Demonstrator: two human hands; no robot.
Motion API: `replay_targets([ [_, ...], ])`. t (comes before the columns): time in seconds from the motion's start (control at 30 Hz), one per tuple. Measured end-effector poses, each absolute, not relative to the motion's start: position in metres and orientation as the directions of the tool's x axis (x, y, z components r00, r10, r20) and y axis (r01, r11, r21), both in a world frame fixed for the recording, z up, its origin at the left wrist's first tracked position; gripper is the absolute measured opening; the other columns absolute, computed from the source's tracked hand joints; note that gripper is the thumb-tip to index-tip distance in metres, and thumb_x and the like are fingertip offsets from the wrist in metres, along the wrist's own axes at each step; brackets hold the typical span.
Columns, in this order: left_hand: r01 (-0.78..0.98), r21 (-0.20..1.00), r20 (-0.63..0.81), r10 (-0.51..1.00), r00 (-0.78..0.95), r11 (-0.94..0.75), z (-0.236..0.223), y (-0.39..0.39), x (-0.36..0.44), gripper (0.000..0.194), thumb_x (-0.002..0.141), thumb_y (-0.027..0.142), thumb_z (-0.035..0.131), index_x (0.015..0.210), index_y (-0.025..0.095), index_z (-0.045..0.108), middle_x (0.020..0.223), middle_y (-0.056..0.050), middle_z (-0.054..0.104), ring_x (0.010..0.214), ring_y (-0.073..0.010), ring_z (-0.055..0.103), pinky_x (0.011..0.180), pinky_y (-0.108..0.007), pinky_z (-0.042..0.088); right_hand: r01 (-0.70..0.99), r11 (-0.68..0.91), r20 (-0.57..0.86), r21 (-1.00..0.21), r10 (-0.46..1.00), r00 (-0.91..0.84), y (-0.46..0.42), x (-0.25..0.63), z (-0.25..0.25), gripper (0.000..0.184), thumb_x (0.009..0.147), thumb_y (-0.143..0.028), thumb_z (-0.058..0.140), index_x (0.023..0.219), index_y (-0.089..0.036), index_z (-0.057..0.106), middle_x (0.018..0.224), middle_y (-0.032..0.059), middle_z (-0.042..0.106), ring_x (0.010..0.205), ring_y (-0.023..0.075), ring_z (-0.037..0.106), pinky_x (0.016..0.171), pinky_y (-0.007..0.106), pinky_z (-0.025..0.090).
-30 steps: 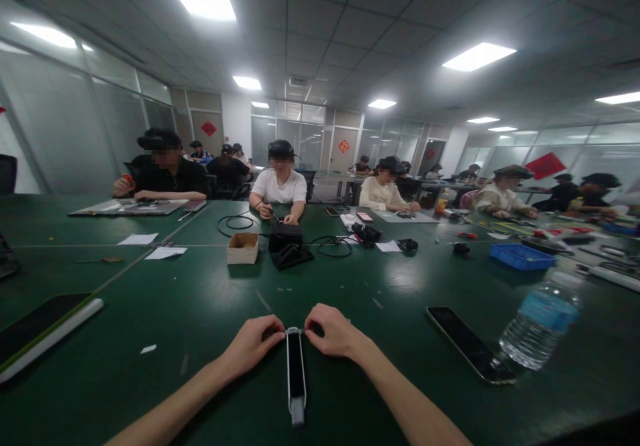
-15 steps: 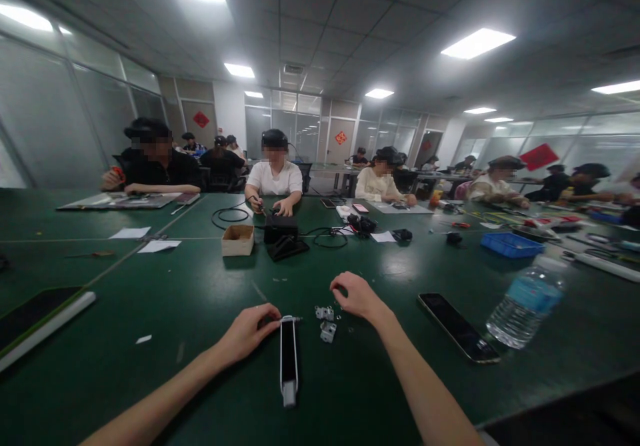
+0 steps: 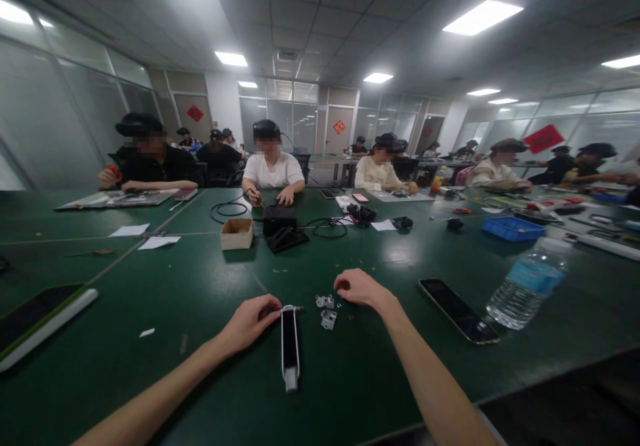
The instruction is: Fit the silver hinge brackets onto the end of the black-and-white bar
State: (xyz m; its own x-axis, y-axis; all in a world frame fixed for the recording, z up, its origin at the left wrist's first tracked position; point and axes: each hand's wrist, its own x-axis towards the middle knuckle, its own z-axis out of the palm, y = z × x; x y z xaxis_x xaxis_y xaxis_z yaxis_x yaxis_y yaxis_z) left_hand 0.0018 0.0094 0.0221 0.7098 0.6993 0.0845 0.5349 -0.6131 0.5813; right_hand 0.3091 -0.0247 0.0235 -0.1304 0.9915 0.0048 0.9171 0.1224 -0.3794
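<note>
A narrow white-framed bar (image 3: 289,339) with a black middle and a grey block at its near end lies on the green table in front of me. My left hand (image 3: 254,319) pinches its far left corner. A thin metal piece (image 3: 299,309) sticks out to the right from that far end. Two small grey metal blocks (image 3: 328,319) lie to the right of the bar, with a few tiny ring-like pieces around them. My right hand (image 3: 363,289) is just beyond and right of the blocks, its fingers curled down to the table; whatever its fingertips hold is hidden.
A phone (image 3: 457,311) and a water bottle (image 3: 531,286) stand to the right, near a blue tray (image 3: 514,229). An open box (image 3: 237,234) and black device (image 3: 280,221) sit ahead. A dark panel (image 3: 37,313) lies left. Several people sit across the table.
My right hand has left the bar's far end and moved right to the small metal parts, uncovering the blocks. My left hand stays at the bar's far end.
</note>
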Motion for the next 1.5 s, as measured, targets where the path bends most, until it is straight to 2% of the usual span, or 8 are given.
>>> replay_targets([
  [0.37, 0.523, 0.543, 0.108, 0.673, 0.732, -0.657, 0.012, 0.017, 0.002, 0.029, 0.088, 0.039, 0.046, 0.099, 0.017, 0.061, 0.092, -0.005, 0.065, 0.074, -0.0176, 0.057, 0.067, -0.028, 0.045, 0.909, 0.139, 0.005, -0.393, 0.989, -0.149, -0.015, 0.314, 0.011, 0.017, 0.077, -0.025, 0.059, 0.087, -0.02, 0.071, 0.089, 0.0037, 0.068, 0.079, 0.0149, 0.061, 0.069, 0.024, 0.045],
  [0.67, 0.497, 0.506, 0.168, 0.646, 0.744, -0.704, 0.009, 0.019, 0.005, 0.027, 0.088, 0.038, 0.048, 0.098, 0.017, 0.062, 0.088, -0.003, 0.065, 0.072, -0.0167, 0.057, 0.065, -0.027, 0.043, 0.849, 0.257, 0.134, -0.462, 0.966, -0.219, -0.02, 0.309, 0.002, 0.024, 0.079, -0.022, 0.058, 0.1, -0.023, 0.07, 0.1, 0.0044, 0.062, 0.087, 0.0169, 0.057, 0.079, 0.029, 0.045],
  [0.9, 0.499, 0.481, 0.214, 0.648, 0.731, -0.721, 0.003, 0.023, 0.007, 0.028, 0.087, 0.039, 0.048, 0.096, 0.018, 0.063, 0.085, -0.003, 0.066, 0.069, -0.0162, 0.057, 0.062, -0.026, 0.043, 0.887, 0.276, 0.274, -0.37, 0.945, -0.179, -0.024, 0.304, -0.017, 0.017, 0.084, -0.027, 0.058, 0.092, -0.023, 0.073, 0.098, 0.0055, 0.061, 0.094, 0.0188, 0.055, 0.087, 0.035, 0.043],
  [1.03, 0.485, 0.481, 0.246, 0.644, 0.725, -0.73, 0.001, 0.024, 0.006, 0.029, 0.086, 0.041, 0.049, 0.094, 0.017, 0.064, 0.086, -0.003, 0.066, 0.07, -0.017, 0.058, 0.063, -0.026, 0.044, 0.906, 0.282, 0.319, -0.316, 0.931, -0.178, -0.029, 0.297, -0.02, 0.019, 0.087, -0.023, 0.056, 0.097, -0.024, 0.072, 0.105, 0.0059, 0.058, 0.098, 0.0179, 0.055, 0.088, 0.032, 0.043],
  [1.13, 0.478, 0.493, 0.249, 0.644, 0.723, -0.727, 0.001, 0.024, 0.006, 0.03, 0.085, 0.042, 0.049, 0.094, 0.018, 0.064, 0.087, -0.004, 0.067, 0.072, -0.0175, 0.059, 0.064, -0.026, 0.044, 0.922, 0.301, 0.295, -0.244, 0.928, -0.225, -0.032, 0.292, -0.015, 0.024, 0.087, -0.018, 0.054, 0.102, -0.027, 0.071, 0.11, 0.0051, 0.056, 0.098, 0.0168, 0.056, 0.086, 0.03, 0.044],
  [1.3, 0.488, 0.499, 0.233, 0.654, 0.72, -0.716, 0.002, 0.023, 0.006, 0.03, 0.084, 0.042, 0.049, 0.095, 0.018, 0.065, 0.088, -0.004, 0.067, 0.075, -0.0182, 0.059, 0.065, -0.026, 0.044, 0.944, 0.311, 0.235, -0.109, 0.931, -0.28, -0.033, 0.288, -0.006, 0.026, 0.086, -0.015, 0.055, 0.102, -0.029, 0.071, 0.102, 0.0041, 0.06, 0.091, 0.0158, 0.057, 0.08, 0.028, 0.043],
  [1.43, 0.502, 0.499, 0.226, 0.665, 0.711, -0.706, 0.001, 0.024, 0.006, 0.029, 0.084, 0.041, 0.05, 0.094, 0.018, 0.065, 0.088, -0.004, 0.067, 0.074, -0.0175, 0.059, 0.065, -0.025, 0.043, 0.944, 0.33, 0.302, -0.005, 0.9, -0.313, -0.033, 0.284, -0.011, 0.021, 0.088, -0.018, 0.052, 0.097, -0.023, 0.07, 0.099, 0.006, 0.061, 0.093, 0.0181, 0.055, 0.079, 0.03, 0.042],
  [1.5, 0.502, 0.5, 0.222, 0.665, 0.713, -0.706, 0.0, 0.025, 0.005, 0.028, 0.084, 0.039, 0.05, 0.094, 0.018, 0.065, 0.089, -0.004, 0.067, 0.074, -0.0174, 0.058, 0.064, -0.025, 0.043, 0.948, 0.318, 0.373, -0.012, 0.881, -0.291, -0.033, 0.284, -0.016, 0.02, 0.09, -0.019, 0.048, 0.095, -0.021, 0.067, 0.1, 0.0069, 0.061, 0.093, 0.0185, 0.054, 0.078, 0.03, 0.041],
])
